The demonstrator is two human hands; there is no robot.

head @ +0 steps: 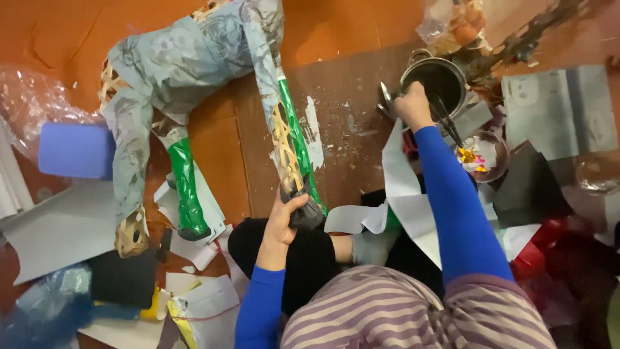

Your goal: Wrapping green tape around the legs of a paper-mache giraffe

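A woven cane animal figure [187, 71], partly covered in grey paper and green wrap, lies on the floor. My left hand [283, 220] grips the end of one of its legs [294, 161], where grey paper wraps the foot. My right hand [412, 106] reaches far forward to the rim of a dark metal pot [439, 81], fingers closed around something small beside a pair of scissors [386, 100]; what it holds is unclear. Both arms wear blue sleeves.
A brown cardboard sheet [349, 129] with paper scraps lies under the leg. Grey paper sheets [555, 110] lie right and left. A glass bowl [484, 155], a blue block [74, 150], a plastic bag [26, 103] and dried branches [529, 35] surround the spot.
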